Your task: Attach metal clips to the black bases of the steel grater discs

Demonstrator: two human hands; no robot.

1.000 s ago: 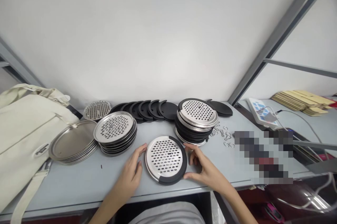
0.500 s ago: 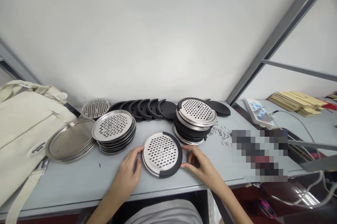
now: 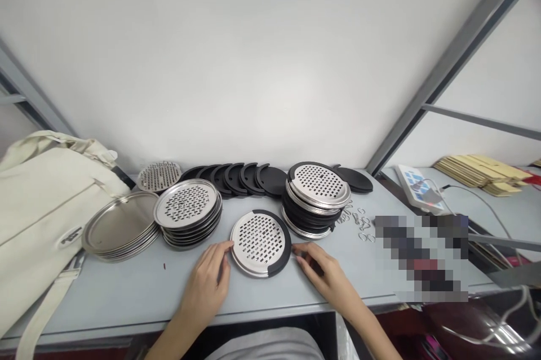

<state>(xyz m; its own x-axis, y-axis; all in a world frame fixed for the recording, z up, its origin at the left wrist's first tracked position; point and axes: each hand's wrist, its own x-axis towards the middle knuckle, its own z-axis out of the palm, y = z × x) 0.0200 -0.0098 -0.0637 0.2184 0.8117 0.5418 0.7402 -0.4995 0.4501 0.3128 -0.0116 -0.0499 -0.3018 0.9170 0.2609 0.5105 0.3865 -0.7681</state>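
Observation:
A round metal grater (image 3: 258, 239) with a black crescent-shaped rim (image 3: 284, 261) along its right side lies flat in front of me, grating face up. My left hand (image 3: 209, 275) rests at its left edge, index fingertip against the metal rim and thumb apart from it. On the opposite side, my right hand (image 3: 319, 270) has its fingertips at the black rim, fingers loosely bent and thumb apart from the index finger. Neither hand is wrapped around the grater. Behind my right hand stands a stack of rimmed graters (image 3: 319, 184).
Left are stacked metal plates (image 3: 122, 222), stacked grater discs (image 3: 188, 205), another grater (image 3: 159, 176) and a cream bag (image 3: 46, 202). Black crescent-edged discs (image 3: 270, 180) line the wall. Metal rings and clips (image 3: 363, 222) lie right, near a power strip (image 3: 418, 188) and yellow sheets (image 3: 477, 171).
The grater has turned slightly counterclockwise, its black rim shifting upward on the right. My right thumb has come away from the rim. The view has shifted a little.

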